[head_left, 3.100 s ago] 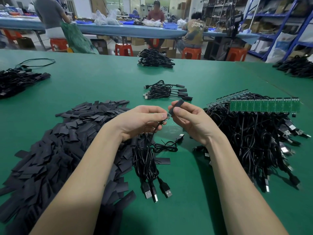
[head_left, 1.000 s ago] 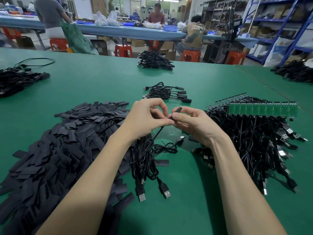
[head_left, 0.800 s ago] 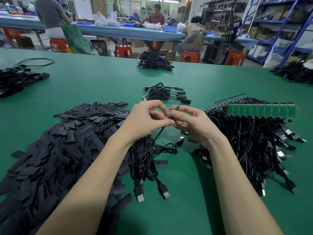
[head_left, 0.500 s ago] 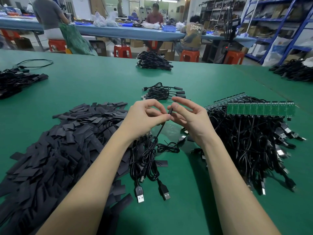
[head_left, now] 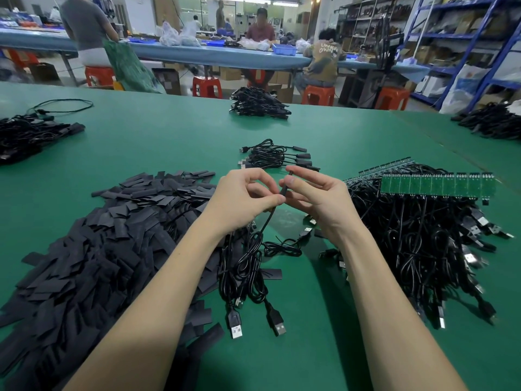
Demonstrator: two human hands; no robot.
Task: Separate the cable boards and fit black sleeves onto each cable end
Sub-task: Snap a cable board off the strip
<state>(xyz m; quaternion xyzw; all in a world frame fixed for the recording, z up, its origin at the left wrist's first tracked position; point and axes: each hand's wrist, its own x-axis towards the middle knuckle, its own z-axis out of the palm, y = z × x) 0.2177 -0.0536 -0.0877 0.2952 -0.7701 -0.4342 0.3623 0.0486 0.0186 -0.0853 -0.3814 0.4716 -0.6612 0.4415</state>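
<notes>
Lying on the table (head_left: 169, 136) at left is the sleeve pile (head_left: 98, 249). Left hand (head_left: 242, 198) is pinching the cable (head_left: 267, 218); right hand (head_left: 318, 196) is pinching the sleeve (head_left: 285, 187), which a second ago was wider and is now sliding down over the end, so this fitting is probably nearly finishing. Boards (head_left: 434, 185) are waiting at right.

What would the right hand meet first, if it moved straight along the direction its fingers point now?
Probably the sleeved cable end it pinches, then at once the left hand, whose fingertips touch it. Depth is unclear.

Blue shelving (head_left: 462, 38), red stools (head_left: 207, 86), long bench (head_left: 214, 56)
</notes>
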